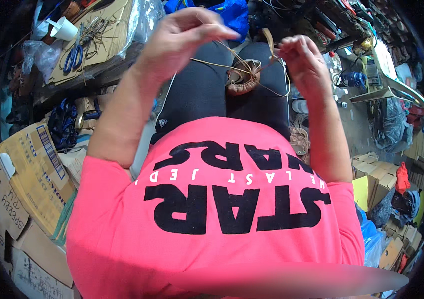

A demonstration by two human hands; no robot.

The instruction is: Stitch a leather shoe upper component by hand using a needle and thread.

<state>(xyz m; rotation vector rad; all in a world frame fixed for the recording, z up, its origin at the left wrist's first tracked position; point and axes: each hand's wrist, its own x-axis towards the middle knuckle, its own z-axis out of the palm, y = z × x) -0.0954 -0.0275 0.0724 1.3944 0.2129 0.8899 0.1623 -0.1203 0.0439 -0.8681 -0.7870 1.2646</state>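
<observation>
Between my thighs rests a small brown leather shoe point(244, 86) with a gathered, stitched edge; its opening faces up. A thin tan lace point(266, 88) runs from it in loose loops toward both hands. My left hand point(189, 37), raised above the left knee and slightly blurred, has thumb and fingers closed on a strand of the lace. My right hand point(304, 62) is up over the right knee, its fingertips pinched on another part of the lace. A tan leather strip point(268, 41) stands up behind the shoe, near the right fingertips.
On the left, a low bench covered with cardboard point(115, 30) bears blue-handled scissors point(74, 58), a white cup point(63, 29) and tangled lace scraps point(95, 35). Cardboard boxes point(35, 169) stack at lower left. Plastic bags point(391, 124) and a curved-edged stand point(396, 89) are at right.
</observation>
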